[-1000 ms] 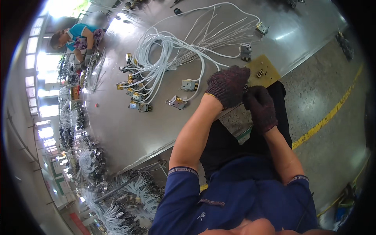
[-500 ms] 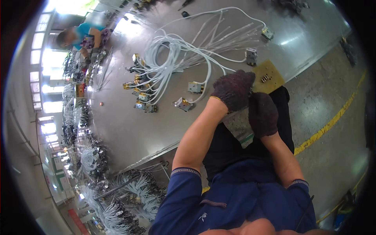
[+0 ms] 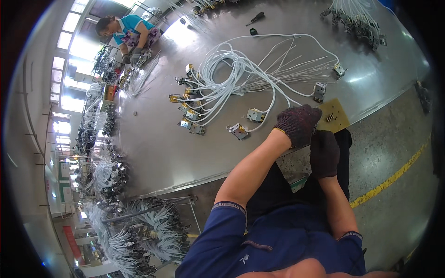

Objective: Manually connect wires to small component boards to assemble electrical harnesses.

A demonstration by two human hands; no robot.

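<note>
Both my hands wear dark knit gloves. My left hand (image 3: 298,124) lies curled on the near edge of the steel table (image 3: 185,157), beside a small brown board (image 3: 334,116) with a few small parts on it. My right hand (image 3: 324,153) is just below the table edge, under the board, with its back to the camera. Whether either hand grips anything is hidden. A bundle of white cables (image 3: 241,74) with metal terminal blocks (image 3: 238,131) spreads across the table beyond my left hand.
Another person (image 3: 132,32) in a teal shirt works at the table's far left end. A screwdriver (image 3: 255,18) lies at the far side. More cable bundles (image 3: 139,231) hang on racks at the left. The grey floor has a yellow line (image 3: 389,178) at the right.
My hands, close together a second ago, have separated. The right hand has sunk below the table edge while the left stays at the edge by the board.
</note>
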